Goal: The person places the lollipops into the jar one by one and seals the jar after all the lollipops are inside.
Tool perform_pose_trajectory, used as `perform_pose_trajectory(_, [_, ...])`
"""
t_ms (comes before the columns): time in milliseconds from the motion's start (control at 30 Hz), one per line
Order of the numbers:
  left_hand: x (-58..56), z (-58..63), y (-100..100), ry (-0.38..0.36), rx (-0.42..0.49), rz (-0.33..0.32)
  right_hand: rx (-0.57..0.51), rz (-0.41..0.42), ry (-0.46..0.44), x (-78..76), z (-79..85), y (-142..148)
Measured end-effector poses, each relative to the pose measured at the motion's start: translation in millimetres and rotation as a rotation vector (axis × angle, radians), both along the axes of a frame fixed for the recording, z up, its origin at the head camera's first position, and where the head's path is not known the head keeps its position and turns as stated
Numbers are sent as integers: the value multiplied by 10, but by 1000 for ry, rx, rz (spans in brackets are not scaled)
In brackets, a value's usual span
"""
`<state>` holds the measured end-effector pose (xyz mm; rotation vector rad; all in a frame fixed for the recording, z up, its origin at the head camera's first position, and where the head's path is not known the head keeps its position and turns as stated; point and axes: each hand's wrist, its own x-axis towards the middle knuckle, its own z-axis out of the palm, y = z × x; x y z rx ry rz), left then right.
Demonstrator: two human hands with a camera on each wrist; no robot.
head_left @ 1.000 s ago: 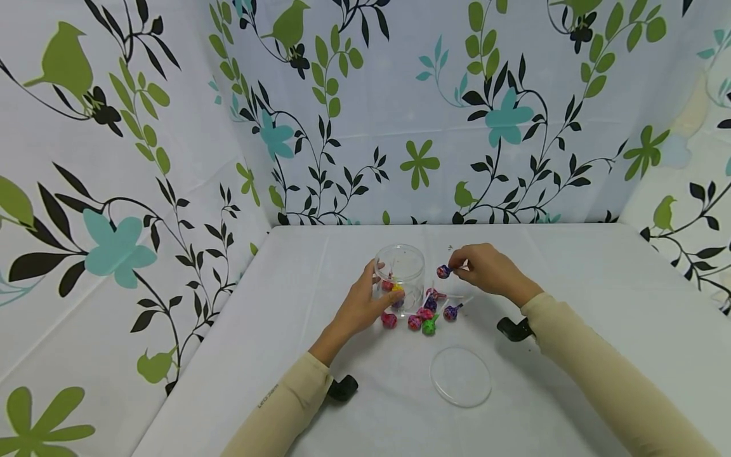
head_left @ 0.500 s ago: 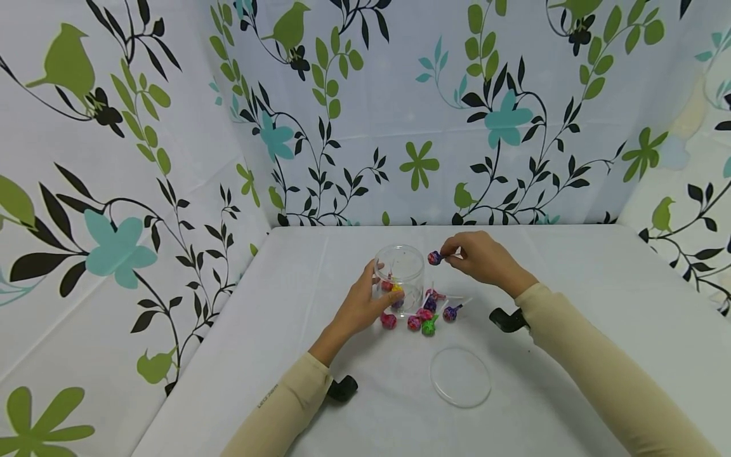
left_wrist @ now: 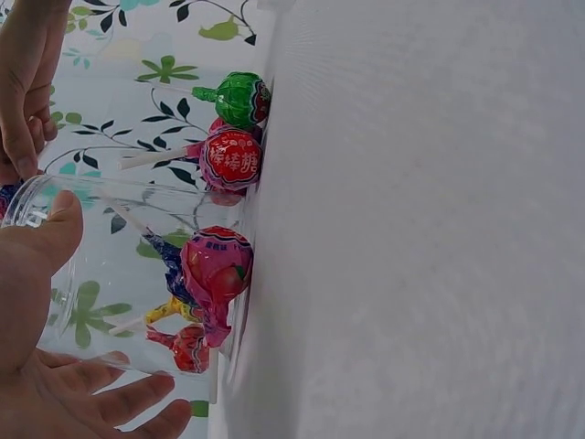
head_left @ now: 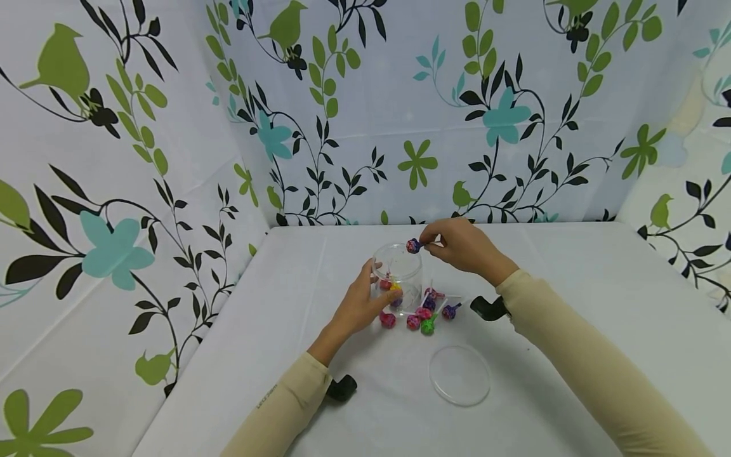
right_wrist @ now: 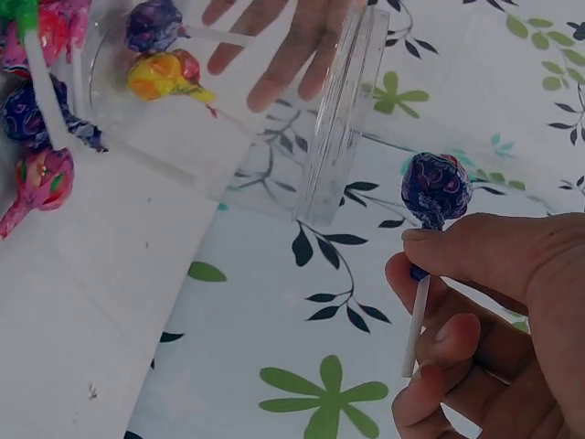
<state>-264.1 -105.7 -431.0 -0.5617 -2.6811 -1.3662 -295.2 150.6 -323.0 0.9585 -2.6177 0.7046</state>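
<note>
My left hand (head_left: 362,303) holds a clear plastic jar (head_left: 409,289) upright on the table, thumb on one side and fingers round the other. Inside the jar are a few wrapped lollipops, among them a yellow one (right_wrist: 164,76). My right hand (head_left: 465,249) pinches a dark blue wrapped lollipop (right_wrist: 437,187) by its stick, just below the candy. In the head view this lollipop's head is at the jar's open rim. Several more lollipops lie beside the jar, including a green one (head_left: 428,327), a pink one (head_left: 388,320) and a purple one (head_left: 450,311).
A round clear lid (head_left: 459,376) lies on the white table (head_left: 394,412), nearer to me than the jar. Patterned cloth (head_left: 354,158) hangs behind and at the sides. A black wrist camera (head_left: 342,388) sticks out at the left sleeve.
My right hand has carried the dark blue lollipop up and to the left, from right of the jar to its rim. My left hand and the jar stay in place.
</note>
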Motion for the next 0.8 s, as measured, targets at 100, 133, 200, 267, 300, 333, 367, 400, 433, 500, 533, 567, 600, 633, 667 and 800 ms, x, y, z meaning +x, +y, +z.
perform_pose_trajectory(100, [-2,-11,-8,4,4,0,12,12,8,-3,20,-87])
perform_pose_trajectory(133, [-7,-19,-11,4,4,-1,19,16,11,-6,21,-115])
perform_pose_trajectory(200, [-8,-23,-15,8,9,-8,36,24,21,-13,20,-170])
perform_pose_trajectory(267, [-11,-24,-19,12,8,-12,51,35,29,-15,20,-223])
perform_pose_trajectory(300, [-12,-22,-20,14,6,-13,58,41,34,-16,22,-250])
perform_pose_trajectory(333, [-14,-21,-23,16,4,-11,65,48,38,-15,25,-275])
perform_pose_trajectory(367, [-11,-16,-25,18,2,-10,72,53,39,-15,26,-299])
perform_pose_trajectory(400, [-11,-11,-28,19,-2,-7,77,55,39,-15,27,-319])
perform_pose_trajectory(433, [-12,-8,-30,20,-6,-3,84,55,36,-15,26,-341])
perform_pose_trajectory(500, [-5,2,-35,20,-9,1,99,56,32,-19,22,-381])
perform_pose_trajectory(533, [-2,5,-39,20,-5,-1,105,57,29,-21,18,-400])
perform_pose_trajectory(567, [1,9,-43,18,0,-2,110,59,27,-24,13,-418])
perform_pose_trajectory(600, [3,13,-45,17,5,-3,114,60,24,-27,8,-435])
perform_pose_trajectory(633, [4,14,-47,18,9,-5,120,63,23,-30,4,-452])
perform_pose_trajectory(667, [2,13,-50,17,13,-7,124,66,21,-34,-1,-465])
perform_pose_trajectory(800, [-16,-1,-58,18,14,-8,142,67,15,-43,-14,-504])
